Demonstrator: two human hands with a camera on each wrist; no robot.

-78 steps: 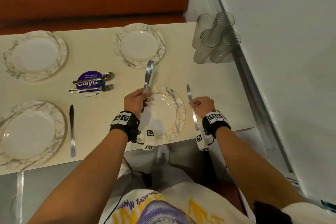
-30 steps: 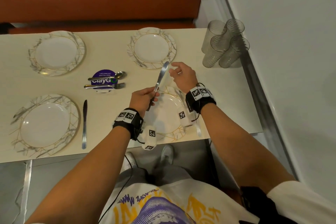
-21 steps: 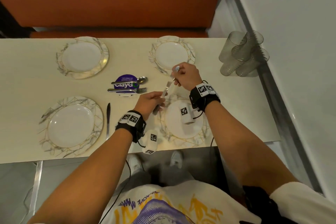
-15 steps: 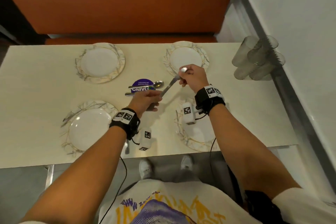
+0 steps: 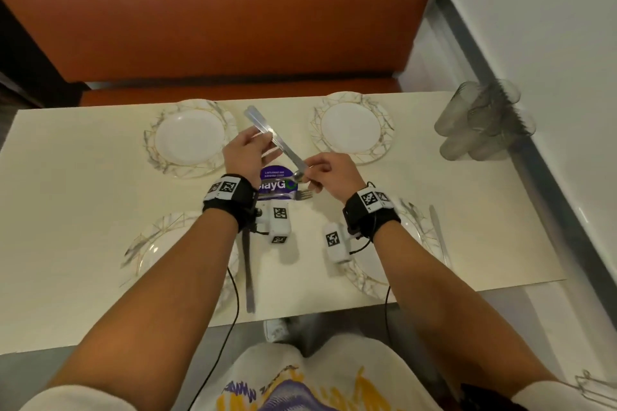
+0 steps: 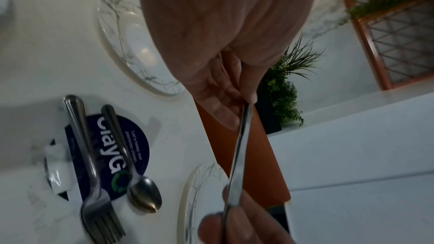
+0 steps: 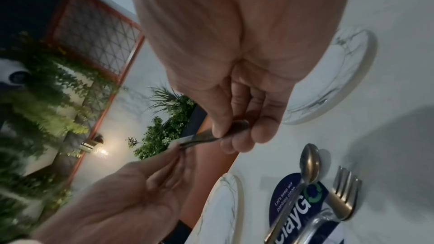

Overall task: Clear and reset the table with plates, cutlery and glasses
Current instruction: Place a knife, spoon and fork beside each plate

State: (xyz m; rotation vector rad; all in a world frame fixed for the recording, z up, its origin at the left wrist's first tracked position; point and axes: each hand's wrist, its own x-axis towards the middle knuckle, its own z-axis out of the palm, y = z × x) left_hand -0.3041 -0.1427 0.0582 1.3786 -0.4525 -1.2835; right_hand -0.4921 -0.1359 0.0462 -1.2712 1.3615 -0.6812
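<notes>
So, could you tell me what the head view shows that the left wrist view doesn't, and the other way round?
Only the head view shows the glasses by the wall, both near plates, and two knives lying beside them. Only the left wrist view shows potted plants and a lattice screen beyond the table. Both show the held knife gripped by the left hand and right hand, plus the spoon and fork on the purple sticker.
</notes>
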